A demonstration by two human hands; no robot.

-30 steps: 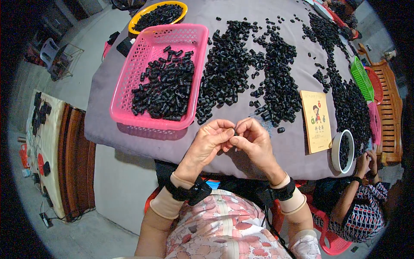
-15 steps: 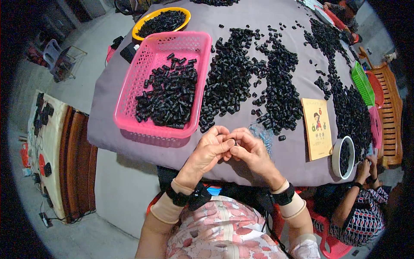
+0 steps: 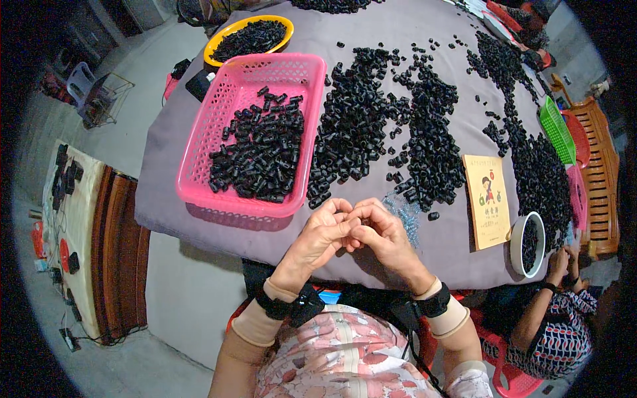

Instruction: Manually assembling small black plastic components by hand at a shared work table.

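My left hand [image 3: 323, 233] and my right hand [image 3: 383, 233] meet over the near edge of the table, fingertips pinched together. Both are closed; whatever they hold between them is hidden behind the thumbs and fingers. Just left of my hands stands a pink perforated basket [image 3: 192, 142] with many short black plastic tube-like pieces [image 3: 255, 152] inside. Beyond my fingers spreads a pile of loose black pieces [image 3: 352, 126], with a second heap [image 3: 431, 139] to its right. Small clear bluish pieces [image 3: 406, 215] lie beside my right hand.
A yellow booklet [image 3: 488, 205] and a white bowl [image 3: 516, 245] of black parts sit at the right. A yellow basin [image 3: 215, 43] of black parts is at the far left. Another person's hands [image 3: 561, 265] are at the right edge, near a green basket [image 3: 557, 131].
The small dark piece that showed between my thumbs is now hidden by my fingers. My hands have stayed in nearly the same spot; the view has shifted slightly.
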